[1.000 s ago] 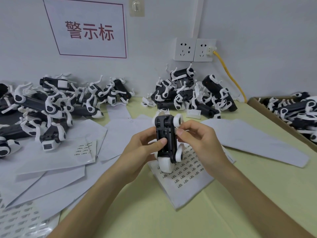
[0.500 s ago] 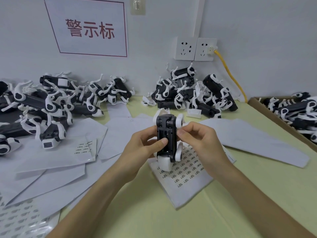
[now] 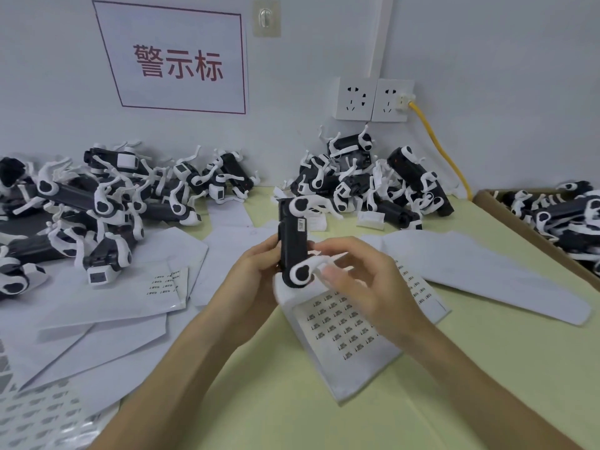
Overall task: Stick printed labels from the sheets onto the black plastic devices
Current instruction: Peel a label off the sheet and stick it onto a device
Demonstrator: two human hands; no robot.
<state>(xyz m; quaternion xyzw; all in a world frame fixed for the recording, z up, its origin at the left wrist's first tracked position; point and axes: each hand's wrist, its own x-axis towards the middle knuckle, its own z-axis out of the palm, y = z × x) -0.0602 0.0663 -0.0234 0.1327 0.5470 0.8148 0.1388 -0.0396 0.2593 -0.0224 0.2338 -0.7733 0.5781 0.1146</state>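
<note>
A pale green table (image 3: pixel 259 401) runs to a white wall, where a red-framed sign (image 3: pixel 178 64) reads "警示标" in red. Black-and-white devices lie in three heaps, too tangled to count: a left heap (image 3: pixel 81 203), a middle heap (image 3: pixel 367 186) against the wall, and a third in a cardboard box (image 3: pixel 506 216) at the right edge. Loose white sheets (image 3: pixel 487 271) cover much of the table. Three of them show rows of small printed labels: a near sheet (image 3: pixel 341 326) under the hands, a side sheet (image 3: pixel 165 280) to the left, and a corner sheet (image 3: pixel 39 414) at lower left. Their print is too small to read. The left hand (image 3: pixel 256 277) grips one device (image 3: pixel 293 245) from its left side, fingers curled round the black body, and holds it upright above the near sheet. The right hand (image 3: pixel 363 280) is half curled and blurred just right of the device. Its forefinger and thumb lie on either side of the lower white leg (image 3: pixel 319 263); whether they pinch it or only touch it cannot be told. Two sockets (image 3: pixel 355 99) sit side by side on the wall; the right one takes a plug with a yellow cable (image 3: pixel 438 147). One clear hook (image 3: pixel 266 17) is stuck beside the sign. One small white label (image 3: pixel 302 225) sits on the device's upper right side, its print unreadable.
</note>
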